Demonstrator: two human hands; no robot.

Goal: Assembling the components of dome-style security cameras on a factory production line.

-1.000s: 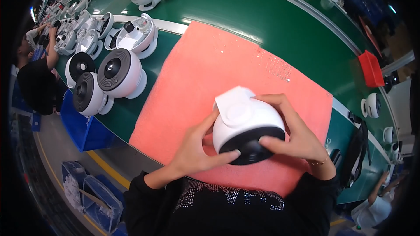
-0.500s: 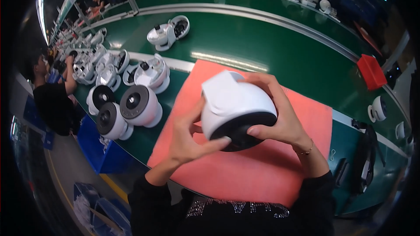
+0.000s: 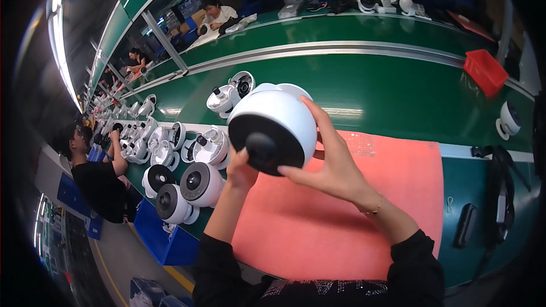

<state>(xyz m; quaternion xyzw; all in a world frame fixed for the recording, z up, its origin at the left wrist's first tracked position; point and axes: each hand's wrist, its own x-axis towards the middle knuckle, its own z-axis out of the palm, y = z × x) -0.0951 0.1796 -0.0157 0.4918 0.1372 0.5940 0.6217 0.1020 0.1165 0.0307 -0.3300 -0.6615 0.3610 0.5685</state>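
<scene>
Both of my hands hold up a white ball-shaped device [image 3: 287, 115] with a round black face and a raised dark dome in its middle. My right hand [image 3: 336, 167] wraps its right side, thumb on the lower rim of the face. At the lower left, my left hand [image 3: 242, 171] grips it, most of its fingers hidden behind the body. Below lies a pink mat [image 3: 335, 222] on the green bench. Two finished-looking devices of the same kind, one larger in view [image 3: 203, 185] and one lower [image 3: 175, 203], stand just left of the mat.
Several opened white housings [image 3: 210, 148] crowd the left bench. Beyond them sits an opened unit [image 3: 230, 94]. At right are a red bin [image 3: 485, 73], another white device [image 3: 508, 119], a black strap [image 3: 500, 193] and a blue crate [image 3: 170, 244] lower left. Co-workers sit left and across.
My hands have carried the white device up and to the left, off from above the mat's middle. It has turned, so its black face shows more fully. The view has tilted upward.
</scene>
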